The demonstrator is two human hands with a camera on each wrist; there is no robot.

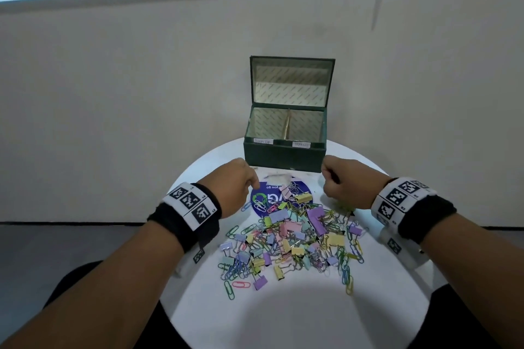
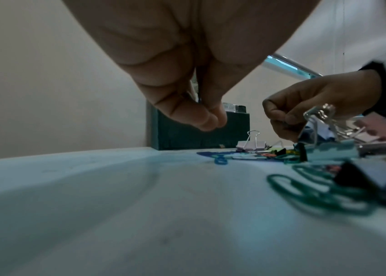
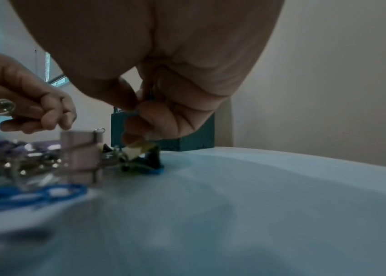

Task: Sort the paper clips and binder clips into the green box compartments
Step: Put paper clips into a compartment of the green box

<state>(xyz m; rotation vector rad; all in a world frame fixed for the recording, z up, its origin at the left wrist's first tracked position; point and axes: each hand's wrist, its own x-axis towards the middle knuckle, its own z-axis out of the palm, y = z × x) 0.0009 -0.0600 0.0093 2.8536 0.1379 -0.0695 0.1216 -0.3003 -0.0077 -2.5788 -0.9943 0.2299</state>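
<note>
Two hands over the heap; left hand [image 1: 236,184] hovers at the far-left edge, fingertips pinched, whether on anything I cannot tell; paper clips [image 1: 230,287] and binder clips [image 1: 315,217] lie tangled mid-table, light, wiry, likely to snag, best lifted by a loop or wire handle; green box [image 1: 283,154] open behind; right hand [image 1: 344,183] pinches something small, unidentifiable.
</note>
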